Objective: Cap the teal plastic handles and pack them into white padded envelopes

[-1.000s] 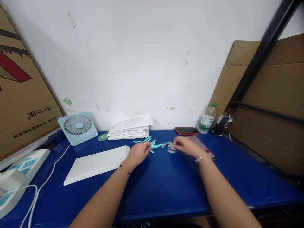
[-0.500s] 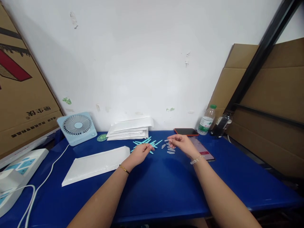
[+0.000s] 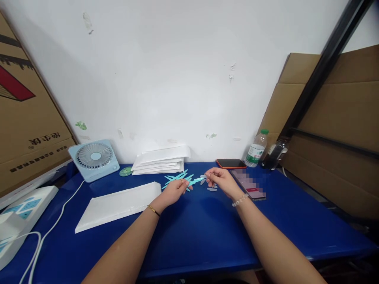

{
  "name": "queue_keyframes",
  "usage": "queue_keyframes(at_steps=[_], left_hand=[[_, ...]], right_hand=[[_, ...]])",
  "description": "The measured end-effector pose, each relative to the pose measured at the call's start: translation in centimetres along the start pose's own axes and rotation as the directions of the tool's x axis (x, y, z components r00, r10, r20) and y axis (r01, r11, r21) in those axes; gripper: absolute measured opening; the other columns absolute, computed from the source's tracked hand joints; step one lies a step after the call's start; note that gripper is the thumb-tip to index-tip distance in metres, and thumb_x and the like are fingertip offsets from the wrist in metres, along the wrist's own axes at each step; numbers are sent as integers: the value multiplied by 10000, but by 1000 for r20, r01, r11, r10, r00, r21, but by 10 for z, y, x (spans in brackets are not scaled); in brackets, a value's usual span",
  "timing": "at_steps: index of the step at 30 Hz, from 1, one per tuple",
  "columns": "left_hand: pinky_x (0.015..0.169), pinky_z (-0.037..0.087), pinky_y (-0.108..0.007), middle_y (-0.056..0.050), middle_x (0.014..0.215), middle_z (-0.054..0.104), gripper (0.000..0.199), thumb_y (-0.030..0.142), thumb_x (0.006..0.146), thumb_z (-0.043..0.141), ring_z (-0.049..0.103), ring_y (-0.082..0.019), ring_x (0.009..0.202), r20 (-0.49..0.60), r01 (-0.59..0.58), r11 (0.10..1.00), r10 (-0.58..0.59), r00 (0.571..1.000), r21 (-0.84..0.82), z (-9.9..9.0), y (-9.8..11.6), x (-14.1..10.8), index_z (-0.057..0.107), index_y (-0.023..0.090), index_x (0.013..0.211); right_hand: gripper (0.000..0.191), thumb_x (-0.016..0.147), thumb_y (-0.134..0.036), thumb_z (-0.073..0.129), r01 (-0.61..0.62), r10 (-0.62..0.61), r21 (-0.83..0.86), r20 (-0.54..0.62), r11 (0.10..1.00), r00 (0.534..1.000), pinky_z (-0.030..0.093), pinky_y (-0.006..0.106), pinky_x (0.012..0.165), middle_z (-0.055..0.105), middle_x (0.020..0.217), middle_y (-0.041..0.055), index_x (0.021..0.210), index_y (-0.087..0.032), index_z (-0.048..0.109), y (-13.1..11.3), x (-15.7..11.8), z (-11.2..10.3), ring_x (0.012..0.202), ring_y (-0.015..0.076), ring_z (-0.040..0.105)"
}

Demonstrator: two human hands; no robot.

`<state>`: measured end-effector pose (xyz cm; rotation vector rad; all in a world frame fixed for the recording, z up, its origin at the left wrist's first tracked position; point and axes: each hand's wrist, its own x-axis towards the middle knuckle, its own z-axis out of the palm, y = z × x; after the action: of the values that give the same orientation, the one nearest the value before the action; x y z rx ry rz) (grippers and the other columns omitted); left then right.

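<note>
A stick (image 3: 197,181) is held over the desk (image 3: 207,232), well back from its near edge, with open blue surface in front. It is pinched in the left hand (image 3: 175,190), fingers closed; at its tip, a clear piece (image 3: 203,176) is gripped in the nearly closed right hand (image 3: 222,183). The stick is pointed rightward, its long axis angled slightly away.

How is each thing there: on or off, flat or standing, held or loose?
Left hand, pinching a blue stick
Right hand, pinching a clear piece
Other sticks, heaped
Other clear pieces, loose
Fan, tilted back; can't tell if spinning
Red phone, flat, screen dark
Other phone, flat, screen lit
Green-capped bottle, standing, cap on
Envelopes, one flat, rest stacked
Power strip, plug in it
</note>
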<state>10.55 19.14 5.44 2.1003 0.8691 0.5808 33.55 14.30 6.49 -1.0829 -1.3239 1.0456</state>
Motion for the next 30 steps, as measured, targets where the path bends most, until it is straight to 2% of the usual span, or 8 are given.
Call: queue_keyframes(at_steps=[5,9,12,14,16,20,23,30], left_hand=[[574,361,-228,7,648,477,523,535,904,310,437,-118,585,-1,27,1000,-27,1000,1,-3,5,0,681,165,899],[575,358,-225,14,637,484,509,524,909,302,446,-115,584,23,-14,999,13,1000,37,-3,8,-2,675,178,886],[571,368,-219,18,635,514,495,516,911,297,466,-111,580,117,-25,998,18,993,59,2,10,-6,665,185,888],[579,385,-214,13,659,553,474,498,912,307,496,-111,591,218,-35,997,17,976,75,6,11,-9,663,185,896],[622,407,-215,0,734,607,410,463,905,358,539,-120,655,270,-95,988,58,961,126,9,11,-10,663,190,890],[779,421,-258,-33,915,642,230,330,875,468,570,-170,861,105,-164,906,133,986,391,6,5,-8,655,217,946],[836,406,-308,-39,1005,617,215,244,849,510,549,-202,967,-33,-78,810,119,992,582,-1,-4,-5,647,257,1014],[812,388,-329,-40,993,598,151,284,863,519,501,-214,1006,-97,-19,695,127,987,718,-2,-11,5,655,253,921]], right_hand=[[306,742,-443,674,-12,11,-8,-12,1000,1000,437,209,479,634,628,8,805,-149,617,-1,0,0,491,92,562],[307,747,-444,665,-63,67,-34,118,997,991,458,213,491,652,659,17,806,-147,612,-2,-4,6,512,103,599],[306,758,-443,650,-115,145,-121,277,986,950,452,209,473,662,663,24,809,-144,605,-8,-9,3,528,124,625],[309,768,-441,632,-122,218,-253,399,960,891,437,204,461,667,677,37,819,-136,623,-12,-11,-3,539,133,631],[287,794,-417,598,-62,255,-423,417,904,873,428,211,472,664,691,41,816,-135,647,-13,-11,-11,531,124,611],[114,751,-252,609,99,84,-778,191,621,978,406,228,557,629,693,22,799,-165,664,-5,-7,-22,586,122,557],[107,668,-158,630,138,61,-900,179,414,982,377,226,586,624,753,33,769,-172,661,4,-5,-21,647,133,546],[52,670,-132,571,173,69,-922,209,347,975,335,218,567,616,746,30,657,-174,600,9,-5,-5,635,126,516]])
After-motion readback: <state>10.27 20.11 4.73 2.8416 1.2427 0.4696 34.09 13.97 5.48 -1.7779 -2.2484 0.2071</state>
